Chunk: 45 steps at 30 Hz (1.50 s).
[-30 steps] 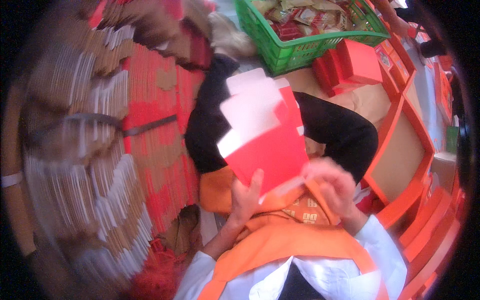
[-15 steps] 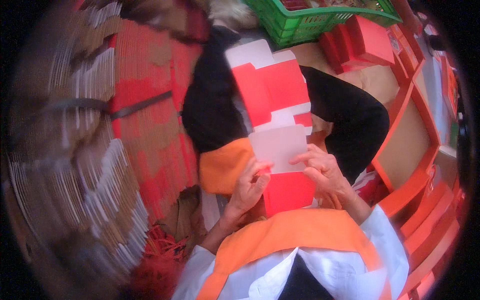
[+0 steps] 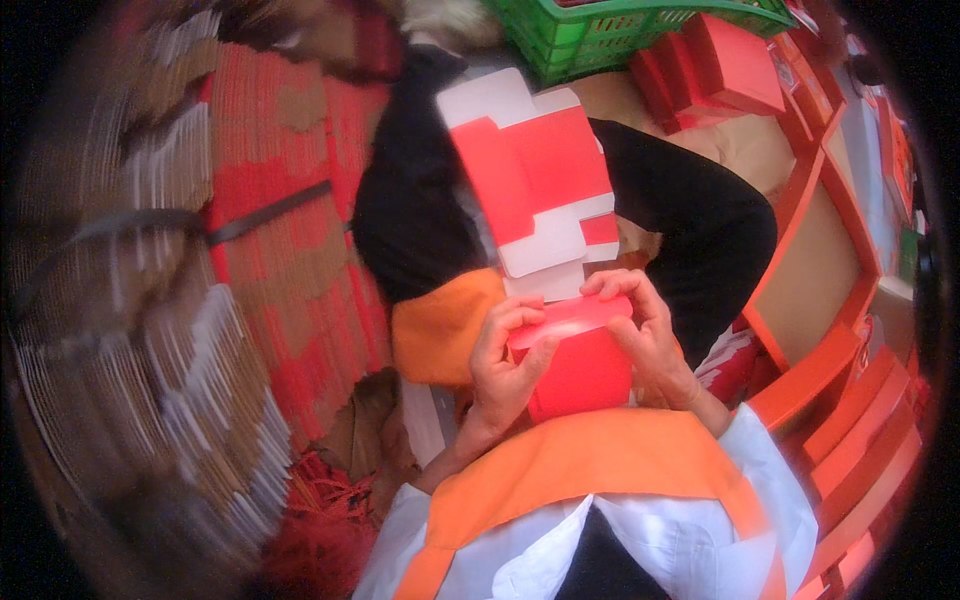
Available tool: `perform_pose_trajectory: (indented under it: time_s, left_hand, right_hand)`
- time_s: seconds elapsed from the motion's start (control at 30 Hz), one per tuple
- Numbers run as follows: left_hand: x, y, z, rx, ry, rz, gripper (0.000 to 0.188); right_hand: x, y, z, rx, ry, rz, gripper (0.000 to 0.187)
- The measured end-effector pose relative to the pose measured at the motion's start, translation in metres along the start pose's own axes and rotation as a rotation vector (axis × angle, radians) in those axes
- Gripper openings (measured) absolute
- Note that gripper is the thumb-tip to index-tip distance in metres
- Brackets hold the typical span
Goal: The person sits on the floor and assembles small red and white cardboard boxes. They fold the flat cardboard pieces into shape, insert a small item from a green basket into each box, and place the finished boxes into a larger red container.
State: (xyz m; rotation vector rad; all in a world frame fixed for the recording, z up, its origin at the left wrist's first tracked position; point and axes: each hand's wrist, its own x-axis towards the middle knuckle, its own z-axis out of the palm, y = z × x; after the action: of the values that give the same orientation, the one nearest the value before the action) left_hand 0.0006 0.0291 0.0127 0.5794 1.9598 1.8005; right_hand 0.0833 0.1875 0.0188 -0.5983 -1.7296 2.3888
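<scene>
While both hands face each other just in front of the orange apron (image 3: 590, 455), they share hold of one red carton (image 3: 580, 380), which sits between them against the apron's upper edge. The left hand (image 3: 503, 365) is half curled, its thumb lying along the near side of the carton's folded top and its fingers bent over the far edge. At the opposite end, the right hand (image 3: 640, 325) is curled in much the same way, gripping that corner between thumb and fingers. Directly beyond the hands, a flat red-and-white carton blank (image 3: 570, 160) stretches away between two black-trousered legs (image 3: 705, 220), its near white flap reaching close to the fingers (whether it joins the held carton, I cannot tell). Farther out, past the right hand, are a green crate (image 3: 600, 45) and some red boxes (image 3: 740, 65) beside it. Well to the left of the left hand stand tightly packed cardboard stacks (image 3: 290, 300), crossed by a dark strap (image 3: 275, 213), with red shredded strands (image 3: 325, 500) nearer the left sleeve. Off to the right of the right hand lie orange-rimmed trays (image 3: 820, 275).
</scene>
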Motion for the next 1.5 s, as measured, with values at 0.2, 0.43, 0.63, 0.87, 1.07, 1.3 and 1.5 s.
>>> perform_pose_trajectory:
  time_s: [0.2, 0.43, 0.63, 0.87, 1.07, 1.3, 1.5]
  left_hand:
    - [-0.002, -0.003, 0.000, 0.036, -0.009, -0.094, 0.017]
    - [-0.005, -0.005, -0.001, -0.131, 0.021, -0.205, 0.009]
    - [-0.014, -0.018, 0.000, -0.100, 0.065, -0.088, 0.001]
    - [-0.010, -0.030, -0.007, 0.149, -0.071, -0.029, 0.021]
    - [0.089, 0.041, -0.021, 0.434, -0.832, -0.145, 0.050]
    - [0.121, -0.020, -0.051, -0.512, 0.557, -0.344, 0.053]
    - [0.099, -0.064, -0.048, -0.539, 0.467, -0.413, 0.058]
  right_hand:
    - [0.002, -0.007, 0.000, -0.136, -0.005, 0.051, 0.008]
    - [0.004, -0.004, -0.005, -0.134, -0.045, 0.097, 0.011]
    - [0.001, -0.002, -0.008, -0.247, -0.031, 0.100, 0.015]
    - [-0.001, 0.006, -0.015, -0.511, -0.145, -0.021, 0.013]
    - [0.070, -0.073, -0.026, -0.522, -0.723, -0.378, 0.011]
    - [0.263, -0.157, -0.068, -0.688, 0.021, -0.460, 0.023]
    - [0.452, -0.090, -0.209, -1.039, 0.225, 0.197, 0.043]
